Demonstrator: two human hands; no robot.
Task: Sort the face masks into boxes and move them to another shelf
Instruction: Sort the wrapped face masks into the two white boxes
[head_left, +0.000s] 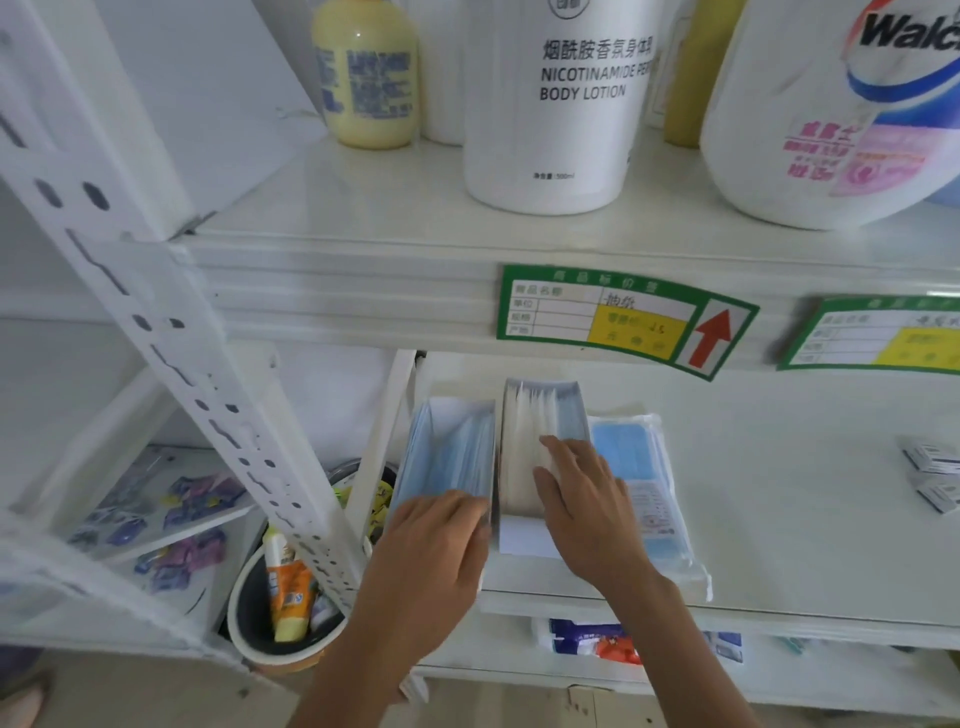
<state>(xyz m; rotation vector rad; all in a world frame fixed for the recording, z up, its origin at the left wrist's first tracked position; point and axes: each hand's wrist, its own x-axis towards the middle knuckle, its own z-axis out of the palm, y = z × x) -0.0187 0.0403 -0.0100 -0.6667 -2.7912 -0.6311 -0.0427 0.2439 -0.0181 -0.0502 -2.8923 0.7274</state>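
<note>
- On the middle shelf (779, 493), two open boxes of face masks are standing side by side: the blue-mask box (452, 452) left, the white-mask box (535, 447) right.
- The left hand (436, 540) is gripping the blue-mask box's near end.
- The right hand (582, 499) is lying flat and released, over the white-mask box and a bagged mask pack (654, 499).

L hand (441, 540) on blue-mask box (449, 452); R hand (582, 499) flat on white-mask box (540, 441), shelf (779, 493).

Blues and whites on a white shelf (779, 467)

Light-blue masks (452, 457) at centre left, white masks (524, 447) beside them; green-bordered price label (623, 319) with yellow panel and red arrow; pale-yellow bottle (366, 73) upper left.
</note>
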